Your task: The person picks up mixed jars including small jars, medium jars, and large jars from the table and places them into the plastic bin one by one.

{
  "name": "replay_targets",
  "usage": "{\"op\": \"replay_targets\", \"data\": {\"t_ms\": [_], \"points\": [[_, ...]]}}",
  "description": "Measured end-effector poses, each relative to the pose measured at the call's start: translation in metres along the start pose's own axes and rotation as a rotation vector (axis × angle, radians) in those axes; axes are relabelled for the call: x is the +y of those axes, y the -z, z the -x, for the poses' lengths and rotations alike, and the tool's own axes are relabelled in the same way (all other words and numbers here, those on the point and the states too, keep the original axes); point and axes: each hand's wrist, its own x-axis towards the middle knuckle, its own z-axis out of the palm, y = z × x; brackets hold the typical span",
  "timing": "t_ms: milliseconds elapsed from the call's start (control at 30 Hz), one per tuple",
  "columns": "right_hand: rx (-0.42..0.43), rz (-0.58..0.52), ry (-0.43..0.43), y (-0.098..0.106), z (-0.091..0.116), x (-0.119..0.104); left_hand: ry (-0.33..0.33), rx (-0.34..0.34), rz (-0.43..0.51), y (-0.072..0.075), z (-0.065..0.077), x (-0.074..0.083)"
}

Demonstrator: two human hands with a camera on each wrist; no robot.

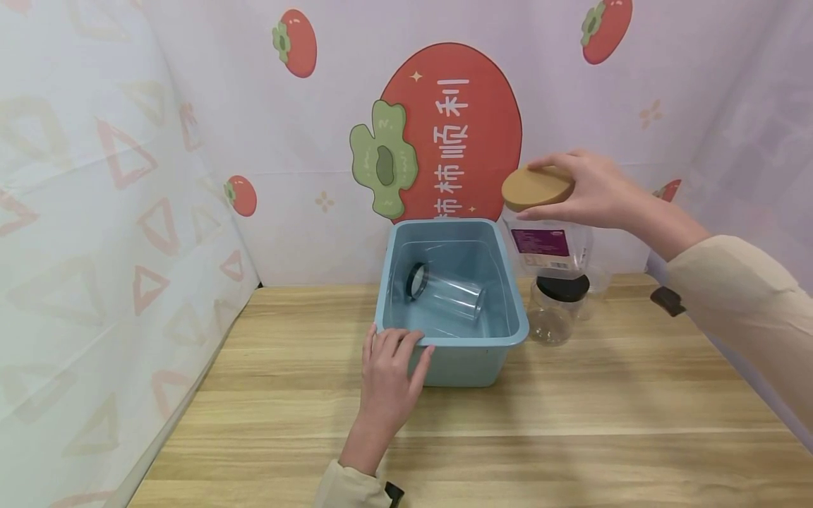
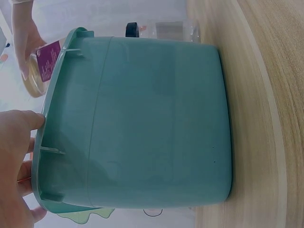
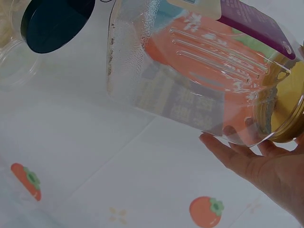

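Note:
My right hand (image 1: pixel 593 187) grips a clear plastic jar (image 1: pixel 552 243) by its yellow-brown lid (image 1: pixel 536 187), holding it in the air right of the blue bin. A purple label (image 2: pixel 47 61) shows on this jar's side, and the right wrist view looks through its clear wall (image 3: pixel 190 80). My left hand (image 1: pixel 390 367) holds the near rim of the blue bin (image 1: pixel 517 331); in the left wrist view the thumb lies outside the rim and the fingers are partly hidden beyond it. Inside the bin, a clear jar with a black lid (image 1: pixel 451 293) lies on its side.
Right of the bin stands another clear jar (image 1: pixel 549 324) with a black lid (image 3: pixel 57 23). Beside it is a further clear container (image 1: pixel 597 286), partly hidden. The wooden table (image 1: pixel 286 423) meets a printed cloth backdrop (image 1: pixel 317 141) behind and a cloth on the left.

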Motion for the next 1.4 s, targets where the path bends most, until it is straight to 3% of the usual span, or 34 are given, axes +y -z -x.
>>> {"op": "replay_targets", "data": {"t_ms": [1400], "points": [[-0.029,-0.027,0.068,-0.018,-0.015,-0.03,0.002,-0.002,-0.001,0.002,-0.001,0.001]]}}
